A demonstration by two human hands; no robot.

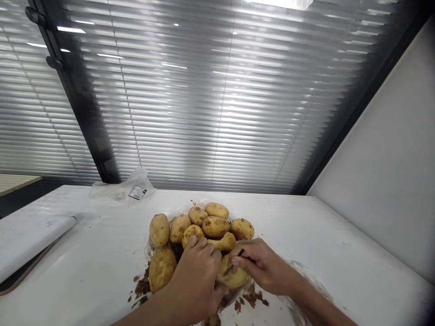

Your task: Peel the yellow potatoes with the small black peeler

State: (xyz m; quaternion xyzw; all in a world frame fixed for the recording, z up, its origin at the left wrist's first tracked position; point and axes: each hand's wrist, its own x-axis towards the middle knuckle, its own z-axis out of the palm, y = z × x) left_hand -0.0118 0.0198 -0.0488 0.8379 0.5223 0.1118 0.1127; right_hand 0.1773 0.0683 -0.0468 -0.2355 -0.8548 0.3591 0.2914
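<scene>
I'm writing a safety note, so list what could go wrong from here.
The right hand grips a thin dark tool over a potato, close to the left hand; a slip might nick it.
The other potatoes sit bunched together; a bump could set one rolling.
Brown scraps lie loose on the white table; an arm might spread them.

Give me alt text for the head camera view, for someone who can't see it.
A right hand holds a thin dark tool at a large potato, with the left hand at the potato's side. More potatoes and brown scraps surround them on a white table; a labelled plastic bag and horizontal blinds are behind.
</scene>
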